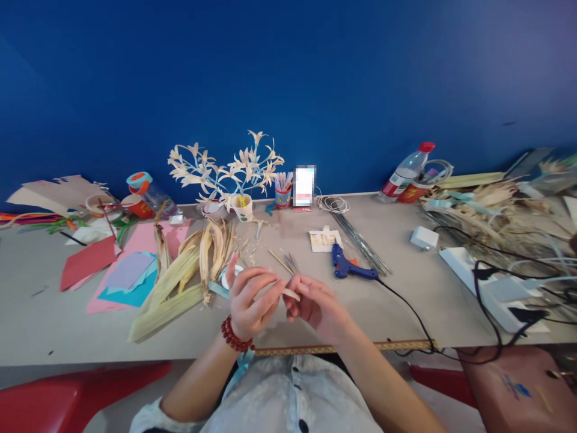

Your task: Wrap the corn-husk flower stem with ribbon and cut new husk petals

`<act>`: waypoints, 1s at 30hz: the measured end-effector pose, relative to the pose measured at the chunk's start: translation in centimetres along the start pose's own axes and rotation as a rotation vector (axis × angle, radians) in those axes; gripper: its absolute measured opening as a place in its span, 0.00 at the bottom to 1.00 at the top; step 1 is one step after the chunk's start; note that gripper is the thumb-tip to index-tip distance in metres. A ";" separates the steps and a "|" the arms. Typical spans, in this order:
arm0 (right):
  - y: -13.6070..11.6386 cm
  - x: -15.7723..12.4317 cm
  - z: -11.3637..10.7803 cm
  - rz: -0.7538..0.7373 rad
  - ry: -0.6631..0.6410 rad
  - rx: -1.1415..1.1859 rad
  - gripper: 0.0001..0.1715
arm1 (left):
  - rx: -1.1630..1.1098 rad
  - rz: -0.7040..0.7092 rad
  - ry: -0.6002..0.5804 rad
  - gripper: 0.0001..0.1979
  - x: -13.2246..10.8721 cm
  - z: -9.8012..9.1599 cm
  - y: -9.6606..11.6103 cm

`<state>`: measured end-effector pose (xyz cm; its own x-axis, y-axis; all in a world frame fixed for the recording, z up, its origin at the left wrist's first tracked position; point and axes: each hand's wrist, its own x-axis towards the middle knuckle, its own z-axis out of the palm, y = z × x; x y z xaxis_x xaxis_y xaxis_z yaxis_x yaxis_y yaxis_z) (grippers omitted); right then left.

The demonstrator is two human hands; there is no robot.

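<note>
My left hand, with a red bead bracelet at the wrist, meets my right hand over the front of the table. Between their fingertips runs a small pale strip of corn husk, pinched at both ends; the fingers partly cover it. Dried corn husks lie left of my left hand, beside a partly hidden roll of light blue tape. Beyond the hands are scissors, partly hidden. A blue glue gun rests to the right of my right hand.
Husk flowers stand in a paper cup at the back. Coloured paper lies left. Metal wires, a bottle, a power strip and black cables occupy the right side. A phone stands against the blue wall.
</note>
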<state>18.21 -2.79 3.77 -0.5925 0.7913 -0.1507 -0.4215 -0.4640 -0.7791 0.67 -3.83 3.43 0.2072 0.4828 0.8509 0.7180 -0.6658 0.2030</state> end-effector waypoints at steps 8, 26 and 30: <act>-0.7 0.5 -1.3 -0.055 0.098 -0.262 0.13 | -0.002 -0.052 -0.025 0.17 -1.2 1.0 -1.5; -2.2 18.5 -10.8 -0.323 0.317 -1.622 0.05 | -0.186 -0.226 -0.123 0.12 -3.5 2.9 -2.8; -2.6 18.5 -11.3 -0.316 0.343 -1.669 0.06 | -0.255 -0.207 -0.118 0.13 -3.4 2.9 -2.8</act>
<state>16.03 17.55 -3.88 -0.3798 0.9074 0.1801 0.7547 0.4165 -0.5069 -0.11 -2.01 -1.40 0.1606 0.6750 0.7202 0.5671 -0.6603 0.4924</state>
